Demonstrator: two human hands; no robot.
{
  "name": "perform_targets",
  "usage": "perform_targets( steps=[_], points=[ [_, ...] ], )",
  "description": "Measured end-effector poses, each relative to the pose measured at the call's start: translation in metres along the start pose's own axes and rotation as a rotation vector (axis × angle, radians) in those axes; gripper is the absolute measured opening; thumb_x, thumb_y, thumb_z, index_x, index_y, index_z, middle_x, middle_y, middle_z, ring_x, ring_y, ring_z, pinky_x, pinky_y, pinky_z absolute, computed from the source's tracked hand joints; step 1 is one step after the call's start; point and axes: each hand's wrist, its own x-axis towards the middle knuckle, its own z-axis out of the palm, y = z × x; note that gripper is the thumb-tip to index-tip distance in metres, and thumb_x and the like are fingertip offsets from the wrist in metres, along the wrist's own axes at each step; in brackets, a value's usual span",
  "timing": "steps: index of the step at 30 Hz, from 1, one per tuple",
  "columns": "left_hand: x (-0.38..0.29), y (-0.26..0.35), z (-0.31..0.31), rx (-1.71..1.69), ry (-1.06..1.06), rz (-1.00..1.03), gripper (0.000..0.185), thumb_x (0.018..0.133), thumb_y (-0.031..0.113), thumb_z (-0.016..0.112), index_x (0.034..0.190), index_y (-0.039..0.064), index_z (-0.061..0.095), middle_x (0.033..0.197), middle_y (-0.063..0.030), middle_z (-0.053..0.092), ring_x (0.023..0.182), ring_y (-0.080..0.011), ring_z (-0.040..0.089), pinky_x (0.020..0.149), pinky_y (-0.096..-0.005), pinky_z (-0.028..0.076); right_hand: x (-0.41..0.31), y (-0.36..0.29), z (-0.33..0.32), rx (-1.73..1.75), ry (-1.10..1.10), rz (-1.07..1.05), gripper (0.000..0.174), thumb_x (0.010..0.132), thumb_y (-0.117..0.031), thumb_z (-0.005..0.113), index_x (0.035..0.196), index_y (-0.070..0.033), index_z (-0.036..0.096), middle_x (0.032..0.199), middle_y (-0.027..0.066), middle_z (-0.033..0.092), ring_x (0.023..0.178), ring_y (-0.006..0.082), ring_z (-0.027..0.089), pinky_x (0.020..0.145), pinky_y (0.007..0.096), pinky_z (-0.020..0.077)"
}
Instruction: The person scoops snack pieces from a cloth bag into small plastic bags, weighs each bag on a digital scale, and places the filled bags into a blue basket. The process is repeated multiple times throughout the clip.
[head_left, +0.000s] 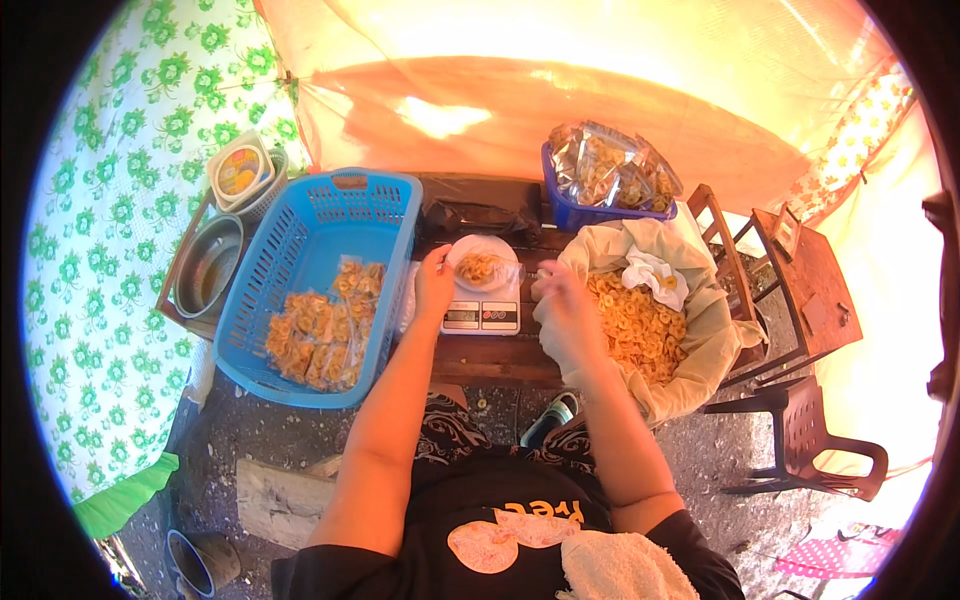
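A white digital kitchen scale (480, 318) stands on the wooden table in front of me. On its round pan (484, 245) lies a small transparent plastic bag of chips (480, 268), with its flat end pointing right. My left hand (434, 286) is at the pan's left rim, fingertips close together; whether they pinch anything is hidden. Blurred by motion, my right hand (568, 300) is between the scale and a cloth-lined container (551, 341). That container holds loose, round yellow chips (641, 330), which look like banana chips. I cannot make out anything in the right hand.
Left, a blue plastic basket (300, 225) holds several filled bags (326, 330). A dark blue basket (600, 217) of larger filled bags is at the back right. White crumpled paper (651, 274) lies on the chips. A metal bowl (211, 262) and plastic chair (806, 435) flank the table (480, 364).
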Motion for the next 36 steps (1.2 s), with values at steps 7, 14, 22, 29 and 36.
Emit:
perform_targets(
  steps=[7, 14, 22, 29, 36],
  points=[
    [0.0, -0.019, 0.004, 0.079, -0.036, 0.068, 0.037, 0.082, -0.004, 0.048, 0.117, 0.004, 0.058, 0.118, -0.0178, 0.06, 0.112, -0.0288, 0.056, 0.096, -0.0339, 0.042, 0.012, 0.132, 0.068, -0.369, 0.247, 0.039, 0.024, 0.089, -0.003, 0.049, 0.11, 0.0, 0.058, 0.12, 0.0206, 0.051, 0.113, 0.033, 0.049, 0.097, 0.0366, 0.0383],
    [0.002, -0.041, 0.027, 0.221, -0.133, 0.265, 0.039, 0.074, -0.009, 0.047, 0.108, 0.0, 0.062, 0.116, -0.0193, 0.059, 0.108, -0.036, 0.054, 0.096, -0.0407, 0.042, 0.059, 0.182, 0.076, -0.266, 0.16, 0.067, 0.026, 0.082, -0.011, 0.063, 0.106, -0.002, 0.065, 0.119, 0.0189, 0.052, 0.104, 0.03, 0.054, 0.091, 0.0351, 0.0421],
    [-0.004, -0.027, 0.028, 0.35, -0.192, 0.225, 0.041, 0.074, -0.008, 0.048, 0.11, 0.003, 0.063, 0.121, -0.0162, 0.057, 0.112, -0.0348, 0.049, 0.099, -0.0407, 0.039, 0.071, 0.162, 0.094, -0.532, 0.153, 0.143, 0.034, 0.075, -0.026, 0.072, 0.098, 0.0, 0.067, 0.124, 0.0202, 0.047, 0.112, 0.0351, 0.048, 0.094, 0.0406, 0.041],
    [-0.011, -0.023, 0.031, 0.354, -0.162, 0.237, 0.041, 0.074, -0.008, 0.049, 0.111, 0.004, 0.063, 0.122, -0.0162, 0.056, 0.111, -0.0363, 0.049, 0.098, -0.0414, 0.039, 0.07, 0.151, 0.093, -0.451, 0.169, 0.239, 0.029, 0.073, -0.023, 0.073, 0.092, -0.001, 0.066, 0.125, 0.0195, 0.047, 0.114, 0.0358, 0.046, 0.096, 0.0413, 0.0397],
    [-0.013, -0.029, 0.03, 0.399, -0.16, 0.214, 0.042, 0.075, -0.007, 0.051, 0.113, 0.004, 0.062, 0.123, -0.0178, 0.055, 0.113, -0.037, 0.047, 0.099, -0.0412, 0.039, 0.06, 0.134, 0.098, -0.436, 0.266, 0.075, 0.021, 0.074, -0.016, 0.068, 0.09, -0.003, 0.065, 0.122, 0.0173, 0.049, 0.114, 0.0341, 0.046, 0.096, 0.0408, 0.0392]
  ],
)
